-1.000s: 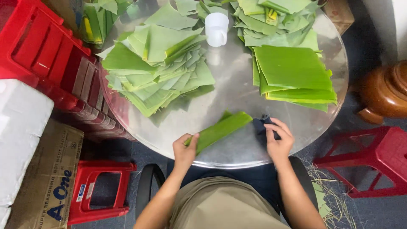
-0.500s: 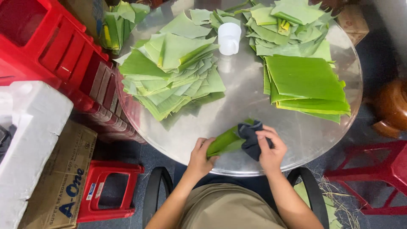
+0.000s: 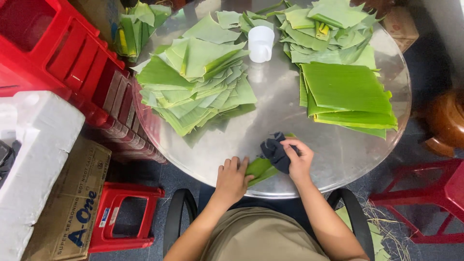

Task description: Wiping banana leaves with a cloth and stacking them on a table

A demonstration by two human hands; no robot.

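Note:
A narrow green leaf strip [image 3: 259,169] lies at the near edge of the round metal table [image 3: 270,116]. My left hand [image 3: 232,180] presses flat on the strip's left end. My right hand [image 3: 298,159] grips a dark cloth [image 3: 275,151] and holds it down on the strip's right part, hiding much of the leaf. A spread pile of cut leaf pieces [image 3: 195,87] lies to the far left, and a neat stack of larger leaves [image 3: 345,94] sits to the far right.
A white plastic cup [image 3: 261,43] stands between the piles, with more loose leaves [image 3: 328,21] behind it. Red plastic stools [image 3: 53,53] crowd the table's left side. A white foam box [image 3: 34,159] and cardboard carton [image 3: 72,203] are at lower left; another red stool [image 3: 430,198] at right.
My right hand has dragged the cloth leftward along the leaf strip. My left hand stays pressed on the strip's left end, and more of the leaf is covered.

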